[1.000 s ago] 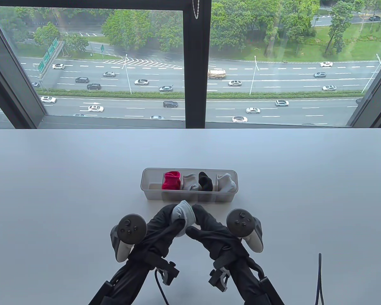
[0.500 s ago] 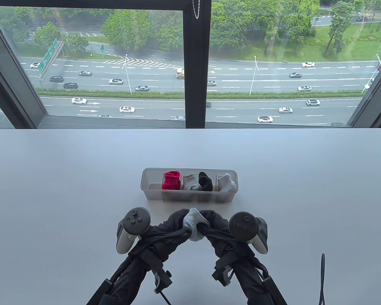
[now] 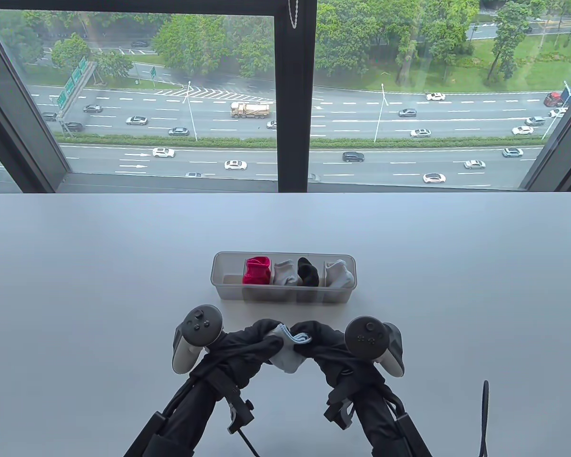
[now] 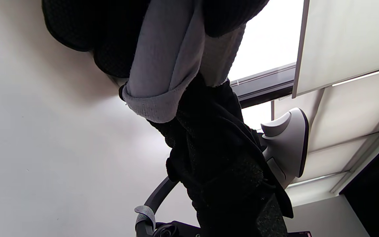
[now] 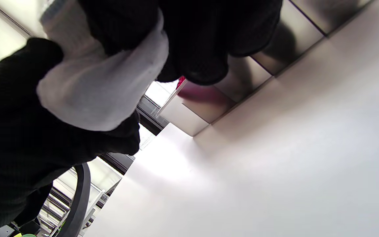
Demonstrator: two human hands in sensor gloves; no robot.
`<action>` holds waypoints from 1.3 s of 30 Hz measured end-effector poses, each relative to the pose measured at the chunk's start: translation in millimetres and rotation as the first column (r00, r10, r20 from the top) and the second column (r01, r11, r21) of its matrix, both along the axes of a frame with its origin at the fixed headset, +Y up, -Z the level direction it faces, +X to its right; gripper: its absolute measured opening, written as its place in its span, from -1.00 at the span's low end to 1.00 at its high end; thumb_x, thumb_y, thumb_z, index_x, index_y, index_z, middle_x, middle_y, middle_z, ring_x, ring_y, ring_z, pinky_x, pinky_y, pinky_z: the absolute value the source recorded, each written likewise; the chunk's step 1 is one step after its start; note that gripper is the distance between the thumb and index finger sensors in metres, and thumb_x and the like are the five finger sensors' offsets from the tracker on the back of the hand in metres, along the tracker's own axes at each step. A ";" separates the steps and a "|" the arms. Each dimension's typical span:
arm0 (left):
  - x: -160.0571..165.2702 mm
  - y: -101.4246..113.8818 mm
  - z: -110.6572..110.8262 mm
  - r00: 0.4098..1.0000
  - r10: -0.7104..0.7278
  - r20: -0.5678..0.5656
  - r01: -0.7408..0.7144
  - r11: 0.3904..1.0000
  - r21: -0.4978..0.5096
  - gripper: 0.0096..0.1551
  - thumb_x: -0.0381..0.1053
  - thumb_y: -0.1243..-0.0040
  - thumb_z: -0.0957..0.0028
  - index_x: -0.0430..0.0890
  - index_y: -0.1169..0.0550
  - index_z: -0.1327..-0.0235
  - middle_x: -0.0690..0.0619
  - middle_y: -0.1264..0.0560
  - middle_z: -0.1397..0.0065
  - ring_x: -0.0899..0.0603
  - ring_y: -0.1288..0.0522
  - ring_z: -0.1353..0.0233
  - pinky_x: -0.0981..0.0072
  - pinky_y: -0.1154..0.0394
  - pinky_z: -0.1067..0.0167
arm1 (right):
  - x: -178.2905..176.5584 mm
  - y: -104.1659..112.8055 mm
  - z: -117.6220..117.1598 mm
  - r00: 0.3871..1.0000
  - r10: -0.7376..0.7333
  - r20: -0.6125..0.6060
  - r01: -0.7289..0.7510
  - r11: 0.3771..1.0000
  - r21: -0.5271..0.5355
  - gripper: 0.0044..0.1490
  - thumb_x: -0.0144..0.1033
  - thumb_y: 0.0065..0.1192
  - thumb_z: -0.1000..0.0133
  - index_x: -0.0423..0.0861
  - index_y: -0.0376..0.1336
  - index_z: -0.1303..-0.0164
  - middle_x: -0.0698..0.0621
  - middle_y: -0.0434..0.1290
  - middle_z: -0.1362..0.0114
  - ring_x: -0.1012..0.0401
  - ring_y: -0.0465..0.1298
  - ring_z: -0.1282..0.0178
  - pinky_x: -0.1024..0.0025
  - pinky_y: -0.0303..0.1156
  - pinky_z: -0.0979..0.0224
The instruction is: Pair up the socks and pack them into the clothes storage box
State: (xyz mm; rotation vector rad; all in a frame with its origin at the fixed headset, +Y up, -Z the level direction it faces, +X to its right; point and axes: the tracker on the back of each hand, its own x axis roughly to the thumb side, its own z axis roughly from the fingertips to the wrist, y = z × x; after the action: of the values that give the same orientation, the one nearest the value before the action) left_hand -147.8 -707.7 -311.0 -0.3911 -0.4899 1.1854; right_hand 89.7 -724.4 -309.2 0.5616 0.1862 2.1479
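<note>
A: Socks [image 3: 285,350] in grey, bunched into one bundle, sit between both sets of fingers, held above the table [image 3: 76,266] just short of the clothes storage box [image 3: 228,291].

B: How are the hands on it?

A: The left hand [image 3: 254,340] has its fingers curled round the left side of the bundle, and the right hand [image 3: 321,340] has its fingers curled round the right side, knuckles nearly meeting. In the left wrist view a rolled cuff [image 4: 158,102] hangs below the left fingers [image 4: 110,39].

B: What changed in the last second?

A: A second ago the bundle stood up past the fingertips, with the cuff showing at the top. Now both hands have turned inward and closed over it, and the sock has sunk between the palms with only a blue-edged rim showing beyond the fingertips. I read that as the cuff being folded over to lock the pair.

B: And the box?

A: Beyond the fingertips, unmoved. A pink pair [image 3: 257,270], a grey one [image 3: 283,273], a black one [image 3: 308,272] and a white one [image 3: 339,274] are already in. The leftmost compartment, ahead of the left fingers, looks free, so this pair probably goes there once the fold holds.
</note>
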 end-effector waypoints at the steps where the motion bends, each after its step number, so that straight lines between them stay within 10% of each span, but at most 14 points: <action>1: 0.2 0.9 2.0 0.997 -0.079 -0.003 0.079 0.997 0.005 -0.45 -0.19 -0.07 -0.20 -0.18 -0.31 -0.47 -0.30 -0.47 -0.43 -0.47 -0.55 -0.32 -0.40 -0.43 -0.31 | -3.8 0.7 1.1 1.000 0.000 -0.029 -0.001 0.999 -0.038 -0.45 -0.32 0.22 -0.25 -0.08 0.20 -0.46 -0.12 0.47 -0.37 0.01 0.50 -0.35 -0.12 0.34 -0.53; 6: -0.1 -3.3 4.4 0.986 -0.139 -0.098 0.147 0.986 0.083 -0.51 -0.20 -0.06 -0.19 -0.06 -0.34 -0.41 -0.31 -0.44 -0.42 -0.46 -0.54 -0.29 -0.41 -0.43 -0.29 | -16.5 -3.3 5.8 0.999 -0.045 -0.022 0.043 0.996 -0.083 -0.27 0.01 0.14 -0.25 -0.13 0.15 -0.55 -0.22 0.45 -0.45 -0.10 0.51 -0.39 -0.14 0.38 -0.49; 11: -4.8 -2.9 4.4 0.984 -0.093 -0.152 0.107 0.990 0.093 -0.55 0.05 0.01 -0.27 -0.21 -0.53 -0.19 -0.28 -0.62 -0.20 -0.40 -0.64 -0.12 -0.38 -0.48 -0.20 | -13.3 -8.6 4.2 0.997 -0.074 0.007 0.075 0.993 -0.092 -0.46 -0.09 0.00 -0.31 -0.02 0.23 -0.46 -0.08 0.54 -0.30 0.03 0.58 -0.28 -0.04 0.42 -0.47; 16: -11.9 -5.0 4.6 0.995 -0.096 -0.032 0.095 0.995 -0.028 -0.41 -0.11 -0.11 -0.24 -0.22 -0.35 -0.53 -0.29 -0.48 -0.48 -0.41 -0.54 -0.40 -0.32 -0.43 -0.35 | -4.8 -8.7 2.1 0.989 -0.122 0.082 0.129 0.988 -0.083 -0.42 -0.14 0.10 -0.28 -0.06 0.19 -0.50 -0.07 0.53 -0.31 0.04 0.57 -0.30 -0.02 0.42 -0.49; 22: -13.8 14.6 8.0 0.961 -0.208 -0.182 0.230 0.967 0.112 -0.53 -0.20 -0.14 -0.21 -0.23 -0.51 -0.38 -0.29 -0.58 -0.36 -0.42 -0.61 -0.28 -0.28 -0.49 -0.29 | 8.9 -12.2 -6.3 0.969 -0.205 0.138 0.225 0.963 -0.150 -0.43 -0.16 0.22 -0.26 -0.02 0.29 -0.49 -0.10 0.60 -0.32 0.04 0.61 -0.30 0.00 0.45 -0.47; 29: -53.1 65.5 -5.6 0.670 -0.276 -0.689 0.561 0.796 0.227 -0.53 -0.10 -0.13 -0.26 -0.18 -0.51 -0.40 -0.24 -0.61 -0.36 -0.38 -0.59 -0.34 -0.27 -0.46 -0.33 | 55.0 22.6 -4.0 0.895 0.148 0.421 -0.214 0.970 0.114 -0.39 -0.18 0.00 -0.36 -0.12 0.16 -0.61 -0.26 0.32 -0.64 -0.20 0.26 -0.63 -0.18 0.17 -0.59; 34: -49.7 73.7 -66.8 0.463 -0.479 -0.746 0.783 0.615 0.091 -0.54 -0.07 -0.15 -0.24 -0.10 -0.51 -0.39 -0.14 -0.61 -0.40 -0.34 -0.54 -0.44 -0.27 -0.42 -0.38 | 69.8 23.9 -2.7 0.740 0.472 0.479 -0.547 0.837 0.020 -0.22 -0.08 -0.13 -0.38 -0.20 -0.07 -0.75 -0.34 -0.07 -0.81 -0.27 -0.13 -0.74 -0.30 -0.16 -0.61; 39: -39.1 34.2 -109.7 0.343 -0.629 -0.698 0.847 0.528 -0.060 -0.55 -0.05 -0.16 -0.23 -0.07 -0.53 -0.38 -0.12 -0.61 -0.42 -0.31 -0.51 -0.49 -0.28 -0.39 -0.41 | 73.6 16.0 -7.4 0.661 0.603 0.447 -0.661 0.750 -0.035 -0.17 -0.03 -0.19 -0.39 -0.19 -0.17 -0.78 -0.31 -0.25 -0.83 -0.25 -0.30 -0.74 -0.29 -0.29 -0.60</action>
State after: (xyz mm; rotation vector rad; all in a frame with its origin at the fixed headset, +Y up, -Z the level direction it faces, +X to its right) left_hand -186.9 -673.5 -420.7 0.1270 0.1655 0.2170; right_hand 163.3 -708.4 -316.6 0.0509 -0.0212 2.9372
